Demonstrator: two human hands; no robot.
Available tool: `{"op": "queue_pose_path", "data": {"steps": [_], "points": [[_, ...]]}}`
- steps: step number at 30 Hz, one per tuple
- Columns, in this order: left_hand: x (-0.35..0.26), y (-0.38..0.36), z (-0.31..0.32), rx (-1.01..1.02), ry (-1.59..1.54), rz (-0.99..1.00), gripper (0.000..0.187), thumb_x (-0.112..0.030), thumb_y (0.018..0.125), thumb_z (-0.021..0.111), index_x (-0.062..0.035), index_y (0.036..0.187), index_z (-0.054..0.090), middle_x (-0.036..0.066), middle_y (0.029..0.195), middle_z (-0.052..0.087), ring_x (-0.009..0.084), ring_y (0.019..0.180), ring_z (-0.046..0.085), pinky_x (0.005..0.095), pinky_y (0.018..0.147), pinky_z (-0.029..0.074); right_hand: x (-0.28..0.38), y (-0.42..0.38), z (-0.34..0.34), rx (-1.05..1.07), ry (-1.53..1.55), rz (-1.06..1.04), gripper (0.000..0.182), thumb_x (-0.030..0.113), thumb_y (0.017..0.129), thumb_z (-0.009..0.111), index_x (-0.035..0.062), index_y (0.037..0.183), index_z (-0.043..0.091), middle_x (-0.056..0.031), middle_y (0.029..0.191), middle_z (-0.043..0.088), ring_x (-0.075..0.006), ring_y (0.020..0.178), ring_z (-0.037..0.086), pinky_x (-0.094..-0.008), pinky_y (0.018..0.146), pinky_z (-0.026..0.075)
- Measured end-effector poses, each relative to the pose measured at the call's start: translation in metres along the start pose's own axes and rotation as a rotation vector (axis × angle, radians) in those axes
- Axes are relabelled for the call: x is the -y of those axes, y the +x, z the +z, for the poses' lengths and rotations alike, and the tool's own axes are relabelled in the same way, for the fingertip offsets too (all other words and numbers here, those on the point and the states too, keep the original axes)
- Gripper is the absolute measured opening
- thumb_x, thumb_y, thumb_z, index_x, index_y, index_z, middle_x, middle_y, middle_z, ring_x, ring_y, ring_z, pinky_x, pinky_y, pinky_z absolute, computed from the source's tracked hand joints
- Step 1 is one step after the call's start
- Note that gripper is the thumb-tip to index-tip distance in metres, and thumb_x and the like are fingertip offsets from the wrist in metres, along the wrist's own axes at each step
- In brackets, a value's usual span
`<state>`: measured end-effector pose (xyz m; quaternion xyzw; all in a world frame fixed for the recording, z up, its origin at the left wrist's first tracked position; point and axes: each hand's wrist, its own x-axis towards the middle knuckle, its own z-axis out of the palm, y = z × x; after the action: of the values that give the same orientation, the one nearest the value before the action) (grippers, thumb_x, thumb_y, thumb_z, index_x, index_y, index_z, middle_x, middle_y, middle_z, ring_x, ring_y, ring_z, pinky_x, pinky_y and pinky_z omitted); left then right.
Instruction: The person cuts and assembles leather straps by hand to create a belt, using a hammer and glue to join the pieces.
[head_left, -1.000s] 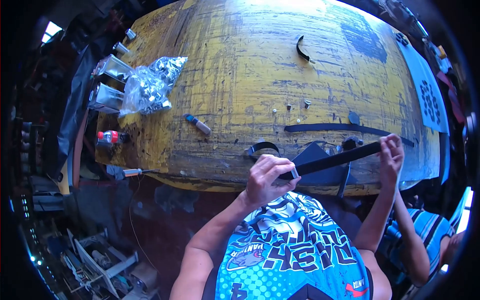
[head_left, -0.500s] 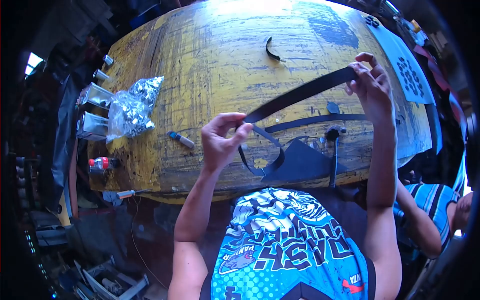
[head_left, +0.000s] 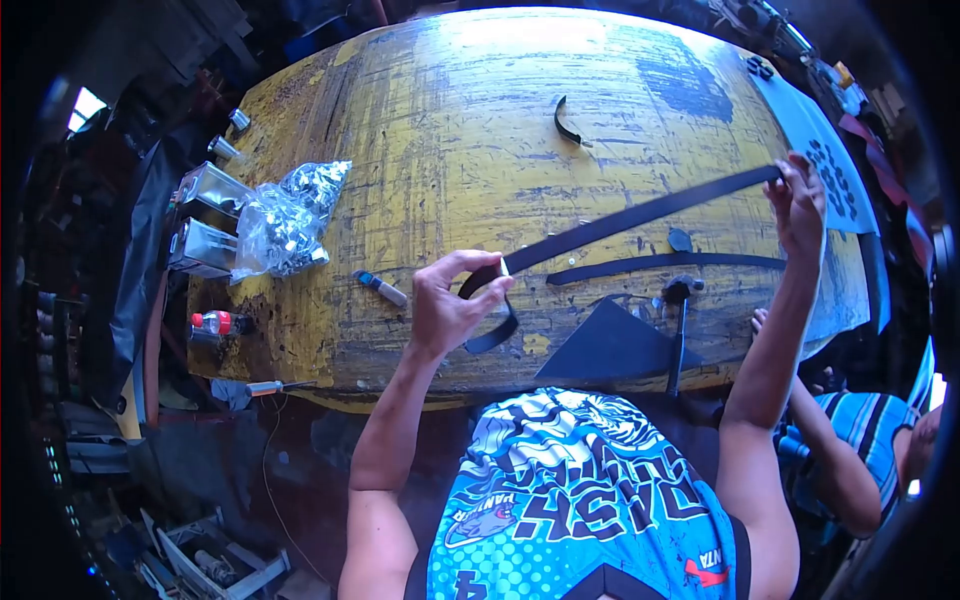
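The fingers of your left hand [head_left: 445, 306] pinch a black strap [head_left: 650, 212] between thumb and forefinger, and those of your right hand [head_left: 800, 205] grip its end, out toward the table's right edge. With your hands set well apart, the strap runs nearly straight between them, apparently lifted off the table [head_left: 450, 150]; the part past your left thumb hangs slack, curling into a loop [head_left: 500, 337].

By the near edge, a hammer [head_left: 678, 335] lies with its handle across a dark triangular sheet [head_left: 600, 345], pointing back at you, which probably keeps it easy to grab. Another person's hand [head_left: 760, 320] shows just beside your right forearm. A screwdriver-like tool [head_left: 265, 388] rests at the near left corner. Beyond the sheet, a second strap [head_left: 660, 263] lies roughly along the near edge.

Toward the left edge, a clear bag [head_left: 285, 225] seems to keep many small shiny pieces together, close against metal tins [head_left: 205, 245]. Farther off, in the half toward the far edge, a curved dark strip [head_left: 563, 122] lies well apart from your hands, likely out of their way.
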<state>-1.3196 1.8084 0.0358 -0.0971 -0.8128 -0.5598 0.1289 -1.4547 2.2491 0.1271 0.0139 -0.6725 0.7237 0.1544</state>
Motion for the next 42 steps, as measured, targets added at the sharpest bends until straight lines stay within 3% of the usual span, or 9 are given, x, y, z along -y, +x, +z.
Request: {"op": "queue_pose_path", "data": {"steps": [4, 6, 8, 10, 12, 17, 32, 36, 42], "points": [[-0.002, -0.007, 0.012, 0.072, 0.122, 0.096, 0.027, -0.009, 0.075, 0.084, -0.0028, 0.098, 0.071, 0.010, 0.092, 0.073, 0.0164, 0.085, 0.070, 0.0300, 0.077, 0.059, -0.033, -0.032, -0.001, 0.255, -0.832, 0.112, 0.024, -0.001, 0.093, 0.054, 0.0009, 0.116, 0.061, -0.0089, 0.091, 0.060, -0.0146, 0.076, 0.061, -0.0288, 0.074, 0.054], [-0.001, -0.014, 0.028, 0.167, 0.129, 0.114, 0.027, -0.012, 0.074, 0.084, -0.0050, 0.097, 0.070, 0.010, 0.095, 0.073, 0.0196, 0.087, 0.071, 0.0323, 0.079, 0.058, -0.039, -0.085, 0.049, 0.451, -1.117, -0.219, 0.035, -0.006, 0.083, 0.061, 0.0037, 0.116, 0.066, -0.0183, 0.121, 0.058, -0.0333, 0.112, 0.060, -0.0384, 0.093, 0.052], [-0.004, -0.018, 0.044, 0.260, 0.179, 0.197, 0.031, -0.013, 0.072, 0.086, -0.0059, 0.097, 0.070, 0.012, 0.097, 0.072, 0.0248, 0.093, 0.070, 0.0359, 0.084, 0.056, -0.045, -0.132, 0.099, 0.758, -0.957, -0.422, 0.041, 0.003, 0.075, 0.074, 0.0081, 0.116, 0.068, -0.0164, 0.132, 0.056, -0.0374, 0.128, 0.049, -0.0463, 0.108, 0.040], [-0.005, -0.020, 0.054, 0.337, 0.201, 0.220, 0.037, -0.014, 0.069, 0.087, -0.0066, 0.100, 0.068, 0.012, 0.099, 0.070, 0.0300, 0.097, 0.067, 0.0392, 0.089, 0.052, -0.079, -0.166, 0.125, 1.018, -0.664, -0.429, 0.038, 0.023, 0.084, 0.076, 0.0104, 0.118, 0.065, -0.0165, 0.137, 0.053, -0.0377, 0.134, 0.043, -0.0490, 0.110, 0.036], [-0.002, -0.025, 0.059, 0.344, 0.215, 0.245, 0.040, -0.014, 0.068, 0.087, -0.0067, 0.102, 0.067, 0.012, 0.100, 0.070, 0.0316, 0.097, 0.067, 0.0399, 0.090, 0.052, -0.086, -0.173, 0.129, 1.093, -0.601, -0.134, 0.027, 0.024, 0.088, 0.071, 0.0067, 0.109, 0.066, -0.0155, 0.109, 0.066, -0.0325, 0.111, 0.061, -0.0444, 0.095, 0.046], [0.000, -0.034, 0.058, 0.596, 0.044, -0.169, 0.036, -0.020, 0.076, 0.084, -0.0031, 0.103, 0.067, 0.012, 0.097, 0.071, 0.0216, 0.087, 0.070, 0.0340, 0.081, 0.056, -0.094, -0.186, 0.121, 1.096, -0.505, -0.090, 0.012, 0.013, 0.087, 0.068, 0.0028, 0.094, 0.066, -0.0149, 0.084, 0.067, -0.0334, 0.084, 0.066, -0.0423, 0.074, 0.053], [-0.024, -0.033, 0.092, 0.559, 0.000, -0.429, 0.020, -0.016, 0.086, 0.073, 0.0015, 0.094, 0.073, 0.009, 0.075, 0.072, 0.0091, 0.062, 0.061, 0.0273, 0.058, 0.049, -0.077, -0.216, 0.099, 0.798, -0.743, -0.291, 0.010, 0.011, 0.083, 0.065, 0.0049, 0.083, 0.057, -0.0099, 0.072, 0.061, -0.0293, 0.069, 0.063, -0.0412, 0.064, 0.047], [-0.024, -0.034, 0.096, 0.591, 0.002, -0.502, 0.017, -0.014, 0.086, 0.073, -0.0012, 0.097, 0.075, 0.007, 0.086, 0.075, 0.0090, 0.074, 0.065, 0.0269, 0.067, 0.051, -0.076, -0.218, 0.092, 0.777, -0.714, -0.250, 0.011, 0.013, 0.084, 0.064, 0.0049, 0.083, 0.057, -0.0102, 0.072, 0.061, -0.0293, 0.069, 0.062, -0.0412, 0.064, 0.047], [-0.029, -0.036, 0.102, 0.585, 0.113, -0.272, 0.012, -0.012, 0.082, 0.075, -0.0014, 0.088, 0.074, 0.012, 0.079, 0.070, 0.0247, 0.073, 0.064, 0.0351, 0.066, 0.050, -0.078, -0.218, 0.084, 0.852, -0.644, -0.016, 0.015, 0.019, 0.089, 0.064, 0.0050, 0.088, 0.059, -0.0131, 0.070, 0.063, -0.0323, 0.069, 0.066, -0.0448, 0.059, 0.049]]}}
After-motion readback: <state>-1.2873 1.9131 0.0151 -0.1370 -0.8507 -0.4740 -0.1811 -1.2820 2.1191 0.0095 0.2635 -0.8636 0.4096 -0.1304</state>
